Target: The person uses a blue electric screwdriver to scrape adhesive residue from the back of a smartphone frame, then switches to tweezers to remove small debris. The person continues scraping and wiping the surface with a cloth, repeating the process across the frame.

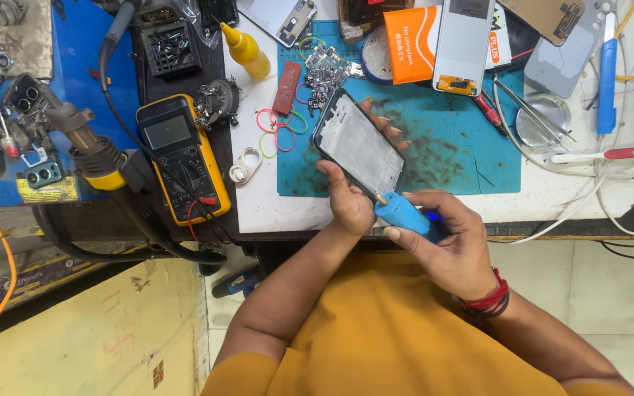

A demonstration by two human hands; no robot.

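Holding phone frame [359, 144] in my left grip [350, 202], tilted above teal mat [471, 158]; my right grip [453, 246] clasping blue rotary tool [403, 213], tip touching frame's lower corner, over worktop [258, 209].

Both bare forearms rise from the bottom of the view, out of mustard-yellow sleeves, and converge toward the middle. The left hand [351, 192] is turned palm-up with the wrist bent back; its thumb lies along the near edge of what it grips, and four fingertips [394, 130] curl over the far edge. The right hand [445, 238] sits just beside it, knuckles up, fingers wrapped closed and the thumb pressed along the front. A red thread band circles the right wrist.
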